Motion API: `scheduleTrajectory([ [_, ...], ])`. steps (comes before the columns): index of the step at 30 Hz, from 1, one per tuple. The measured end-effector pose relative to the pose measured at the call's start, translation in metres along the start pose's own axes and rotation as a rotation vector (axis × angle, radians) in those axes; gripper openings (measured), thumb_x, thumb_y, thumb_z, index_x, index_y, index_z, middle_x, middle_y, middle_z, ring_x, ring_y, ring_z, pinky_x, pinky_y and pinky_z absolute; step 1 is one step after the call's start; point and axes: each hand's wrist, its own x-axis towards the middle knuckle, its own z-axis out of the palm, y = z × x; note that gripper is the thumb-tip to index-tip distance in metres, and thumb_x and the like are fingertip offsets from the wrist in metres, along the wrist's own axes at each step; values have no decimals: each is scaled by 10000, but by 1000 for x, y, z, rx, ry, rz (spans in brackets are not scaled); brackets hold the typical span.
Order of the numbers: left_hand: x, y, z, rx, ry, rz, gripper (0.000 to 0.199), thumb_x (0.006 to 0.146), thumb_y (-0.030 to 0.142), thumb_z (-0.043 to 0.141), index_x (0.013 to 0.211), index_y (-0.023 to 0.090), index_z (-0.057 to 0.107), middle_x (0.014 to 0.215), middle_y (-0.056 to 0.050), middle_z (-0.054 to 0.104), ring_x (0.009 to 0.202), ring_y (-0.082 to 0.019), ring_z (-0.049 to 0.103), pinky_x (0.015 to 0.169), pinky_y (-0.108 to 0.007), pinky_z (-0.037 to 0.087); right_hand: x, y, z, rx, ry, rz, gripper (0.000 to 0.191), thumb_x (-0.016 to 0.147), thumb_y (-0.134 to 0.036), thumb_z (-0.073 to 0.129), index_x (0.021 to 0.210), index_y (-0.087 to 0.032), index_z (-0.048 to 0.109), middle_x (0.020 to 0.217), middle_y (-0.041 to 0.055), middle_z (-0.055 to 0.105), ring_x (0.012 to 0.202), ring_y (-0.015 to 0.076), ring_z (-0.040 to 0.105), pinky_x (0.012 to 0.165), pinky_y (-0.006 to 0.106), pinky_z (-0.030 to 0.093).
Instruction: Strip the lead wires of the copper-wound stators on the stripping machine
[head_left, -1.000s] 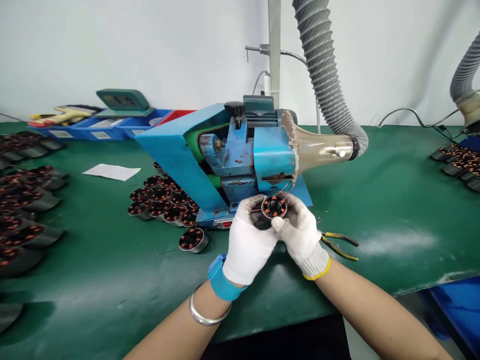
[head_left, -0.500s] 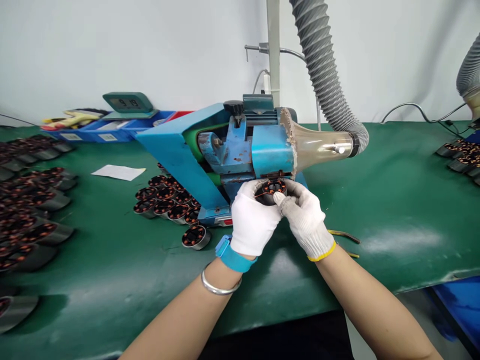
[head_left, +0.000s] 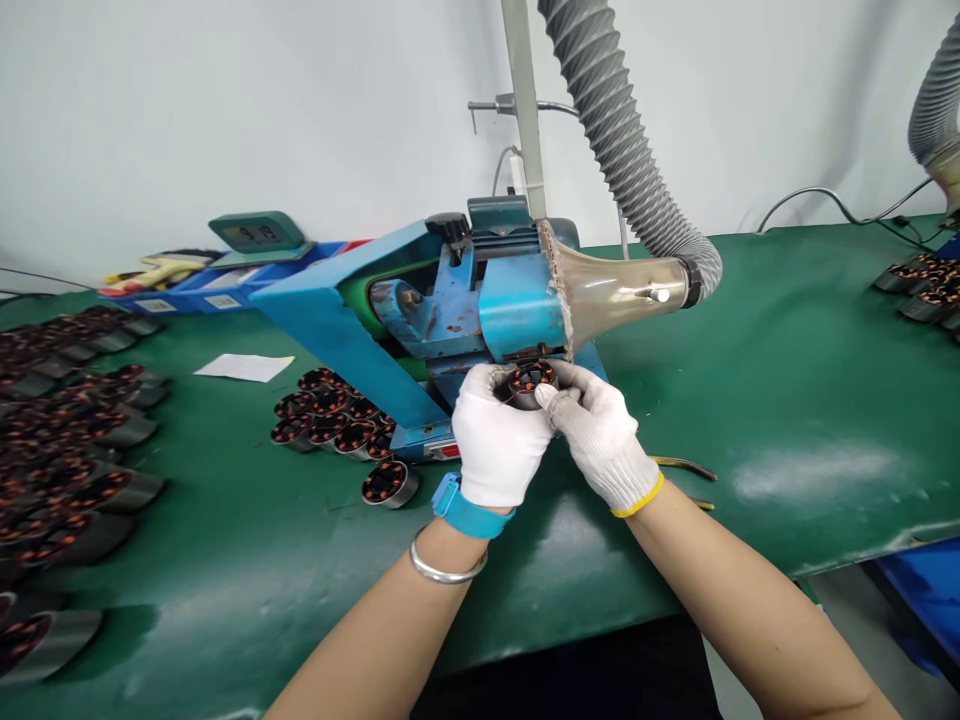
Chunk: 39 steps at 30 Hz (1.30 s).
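Observation:
A motor stator [head_left: 531,378] with copper windings, black inside, is held between my two gloved hands at the front of a blue belt machine [head_left: 519,300]. My left hand [head_left: 499,440] wraps round its left side, in a white glove, with a thin copper wire showing by the fingers. From the right, my right hand [head_left: 596,430], in a knitted glove with a yellow cuff, grips it with the thumb on the near rim. Whether the stator touches the machine behind it cannot be made out.
Several stators [head_left: 330,415] stand left of the machine, one stator [head_left: 390,484] nearer me. More fill the table's left side. A paper sheet [head_left: 244,367], blue bins [head_left: 217,290] and a clock [head_left: 259,234] lie behind. A grey hose [head_left: 622,130] joins the clear hood [head_left: 615,288].
The view has shifted and tilted slightly, so the machine appears further left. Both hands keep hold of the stator at the machine's front, with little change in grip.

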Motion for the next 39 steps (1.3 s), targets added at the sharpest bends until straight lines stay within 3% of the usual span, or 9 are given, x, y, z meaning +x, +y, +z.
scheduleTrajectory([
  [8,2,2,0,4,-13,1,344,544,319,762,781,193,547,752,-6,661,706,-181,627,652,-289,492,-1,-1,0,21,25,1,393,744,-374,698,1059,-143,655,943,62,692,866,188,644,794,288,539],
  [14,-8,-6,-6,43,8,-21,397,521,288,759,858,200,569,800,-11,677,729,-197,646,654,-300,517,-6,2,-1,-80,-11,66,451,706,-387,699,1081,-140,661,588,-46,493,551,120,470,587,262,482],
  [18,-1,-5,-7,99,22,3,363,545,349,751,811,203,552,782,-16,669,729,-209,644,657,-316,514,-2,2,3,-26,-2,59,473,720,-427,698,1095,-142,651,674,-18,534,613,131,496,632,265,484],
  [24,6,3,-7,173,57,-2,310,580,368,726,768,209,538,747,-22,660,703,-216,633,618,-313,483,1,-5,5,-43,19,81,424,763,-423,701,1068,-130,668,583,-51,449,522,97,408,520,223,427],
  [27,4,3,-7,198,98,7,304,587,384,721,758,213,536,736,-25,656,700,-225,629,609,-323,479,1,-7,6,-13,-3,102,411,768,-408,695,1070,-131,663,617,-39,501,543,100,448,549,224,455],
  [33,2,4,-5,267,165,35,310,591,410,719,735,218,524,750,-34,654,717,-236,631,621,-336,488,5,6,8,164,-34,76,405,767,-392,688,1081,-139,655,798,23,642,750,155,613,762,279,538],
  [39,4,4,-5,269,154,45,289,621,429,679,731,211,524,724,-36,646,692,-225,627,608,-325,483,6,15,9,160,13,65,424,772,-441,716,1086,-165,648,761,16,642,752,172,618,739,285,544],
])
